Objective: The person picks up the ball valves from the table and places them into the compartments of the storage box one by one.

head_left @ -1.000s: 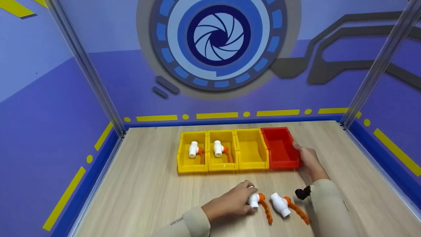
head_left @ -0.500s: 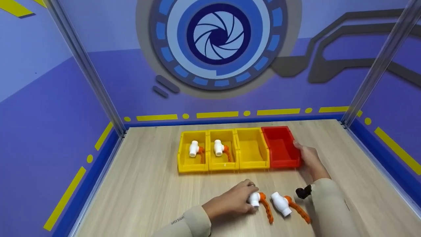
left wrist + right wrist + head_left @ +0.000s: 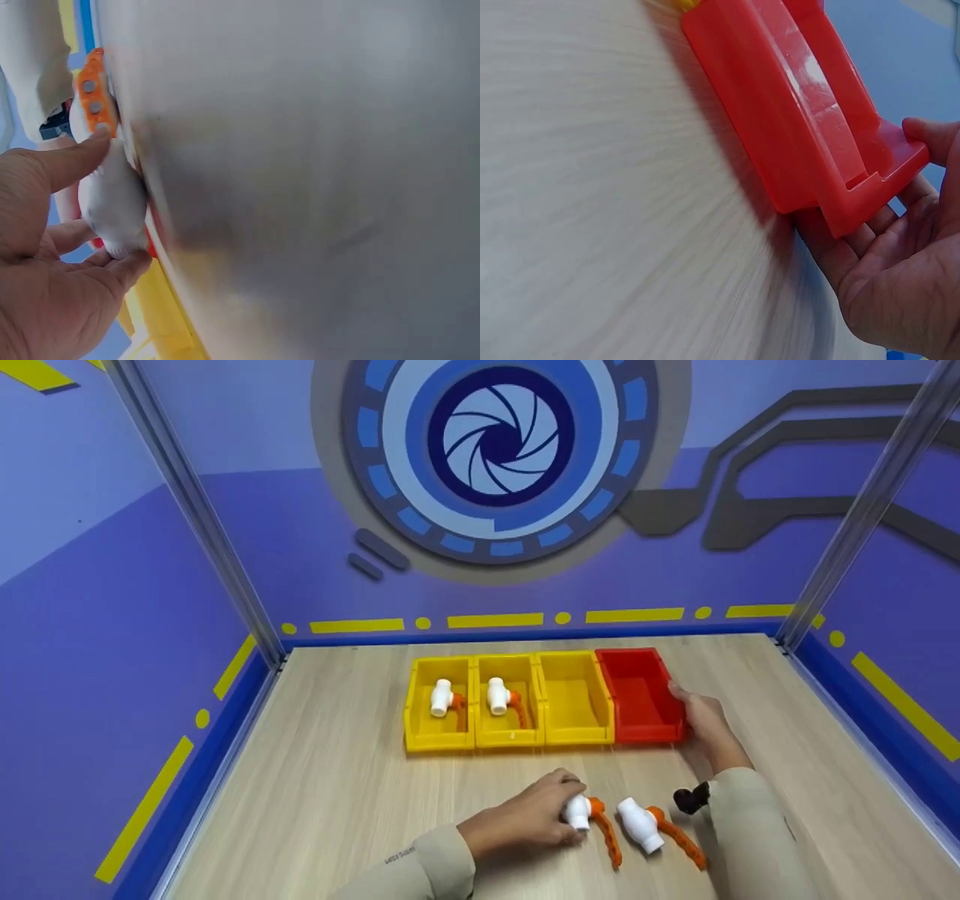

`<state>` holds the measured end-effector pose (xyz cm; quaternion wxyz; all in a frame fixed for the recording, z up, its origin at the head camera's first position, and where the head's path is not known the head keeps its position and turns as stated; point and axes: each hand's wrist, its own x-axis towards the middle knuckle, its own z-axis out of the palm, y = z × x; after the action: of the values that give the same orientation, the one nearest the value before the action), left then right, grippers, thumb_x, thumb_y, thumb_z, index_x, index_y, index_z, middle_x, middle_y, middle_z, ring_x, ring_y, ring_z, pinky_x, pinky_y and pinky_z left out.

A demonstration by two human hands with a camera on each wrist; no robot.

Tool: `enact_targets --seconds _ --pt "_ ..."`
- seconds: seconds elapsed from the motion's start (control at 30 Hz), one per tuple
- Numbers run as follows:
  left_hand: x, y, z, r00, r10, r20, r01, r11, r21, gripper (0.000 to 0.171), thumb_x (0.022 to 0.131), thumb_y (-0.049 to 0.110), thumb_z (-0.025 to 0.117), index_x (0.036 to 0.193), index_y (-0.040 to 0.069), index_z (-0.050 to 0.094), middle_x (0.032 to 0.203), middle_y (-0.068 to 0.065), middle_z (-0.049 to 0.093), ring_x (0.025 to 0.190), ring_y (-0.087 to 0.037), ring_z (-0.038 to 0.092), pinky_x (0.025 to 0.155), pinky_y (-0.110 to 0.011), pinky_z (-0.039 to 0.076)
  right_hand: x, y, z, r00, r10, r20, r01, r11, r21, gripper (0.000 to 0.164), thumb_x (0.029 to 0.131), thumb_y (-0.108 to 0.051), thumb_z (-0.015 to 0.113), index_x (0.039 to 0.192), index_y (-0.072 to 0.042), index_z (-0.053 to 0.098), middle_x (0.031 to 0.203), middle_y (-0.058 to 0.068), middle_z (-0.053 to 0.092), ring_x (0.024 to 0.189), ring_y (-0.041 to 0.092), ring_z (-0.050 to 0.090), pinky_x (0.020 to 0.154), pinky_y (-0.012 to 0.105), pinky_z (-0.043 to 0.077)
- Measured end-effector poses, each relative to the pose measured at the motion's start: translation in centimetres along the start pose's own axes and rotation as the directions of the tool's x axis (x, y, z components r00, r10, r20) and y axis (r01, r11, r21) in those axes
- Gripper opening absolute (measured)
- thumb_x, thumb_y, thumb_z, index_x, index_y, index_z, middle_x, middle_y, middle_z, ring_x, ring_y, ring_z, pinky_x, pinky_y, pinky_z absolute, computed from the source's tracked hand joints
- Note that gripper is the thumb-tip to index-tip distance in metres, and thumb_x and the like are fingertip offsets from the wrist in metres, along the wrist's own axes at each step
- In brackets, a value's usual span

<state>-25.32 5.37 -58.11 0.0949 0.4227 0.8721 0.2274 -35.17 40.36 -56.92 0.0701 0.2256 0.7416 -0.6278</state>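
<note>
My left hand [image 3: 529,814] holds a white ball valve [image 3: 577,813] with an orange lever, low over the table. In the left wrist view the thumb lies on one side of the valve's white body [image 3: 112,196] and the fingertips on the other. A second ball valve [image 3: 640,826] lies just to its right, its lever pointing toward the front right. At the right end of the bin row, my right hand [image 3: 705,724] grips the red bin [image 3: 649,733]. The right wrist view has the thumb at this bin's [image 3: 769,112] rim and the other fingers along its outer side and underneath.
Three yellow bins [image 3: 576,736] stand side by side, joined to the red one. One ball valve [image 3: 442,698] lies in the leftmost bin and another ball valve [image 3: 498,697] in the second. Blue-purple panels [image 3: 247,547] enclose the wooden table [image 3: 337,697] at back and sides.
</note>
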Motion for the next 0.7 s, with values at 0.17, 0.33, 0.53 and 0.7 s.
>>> enact_targets --seconds 0.17,0.33,0.53,0.7 --pt "-0.13 0.0 -0.21 1.0 -0.002 -0.007 0.002 1.0 -0.011 0.074 0.087 0.029 0.089 0.15 0.003 0.058 0.148 -0.006 0.059 0.137 -0.014 0.057 0.116 -0.024 0.047 -0.02 0.01 -0.02 1.0 -0.008 0.001 0.008 0.999 -0.05 0.09 0.106 -0.066 0.047 0.167 -0.001 0.03 0.168 0.017 0.039 0.144 0.027 0.045 0.122 0.041 0.04" --pt "-0.23 0.37 -0.29 0.999 0.026 -0.03 -0.026 1.0 0.014 0.074 0.089 0.026 0.087 0.152 0.002 0.056 0.15 -0.006 0.058 0.139 -0.015 0.056 0.118 -0.024 0.046 0.03 -0.15 0.0 1.0 -0.007 0.014 0.007 0.999 -0.047 0.091 0.105 -0.067 0.046 0.169 -0.004 0.027 0.171 0.016 0.036 0.145 0.027 0.043 0.128 0.044 0.036" --pt "-0.22 0.2 -0.55 0.996 0.042 -0.079 -0.038 0.998 0.049 0.071 0.09 0.02 0.084 0.152 0.001 0.055 0.153 -0.007 0.056 0.142 -0.017 0.054 0.12 -0.025 0.045 0.1 -0.12 0.1 1.0 0.012 0.002 -0.012 0.999 -0.038 0.092 0.104 -0.067 0.048 0.168 -0.003 0.029 0.168 0.015 0.039 0.141 0.024 0.044 0.124 0.04 0.038" --pt "-0.31 -0.17 -0.96 0.993 0.029 -0.116 -0.028 1.0 0.008 0.073 0.09 0.019 0.084 0.154 0.002 0.054 0.153 -0.008 0.056 0.143 -0.018 0.054 0.12 -0.027 0.045 0.02 -0.04 -0.07 1.0 0.012 0.006 -0.012 1.0 -0.004 0.092 0.105 -0.067 0.049 0.169 -0.005 0.026 0.17 0.015 0.036 0.143 0.025 0.043 0.126 0.041 0.037"
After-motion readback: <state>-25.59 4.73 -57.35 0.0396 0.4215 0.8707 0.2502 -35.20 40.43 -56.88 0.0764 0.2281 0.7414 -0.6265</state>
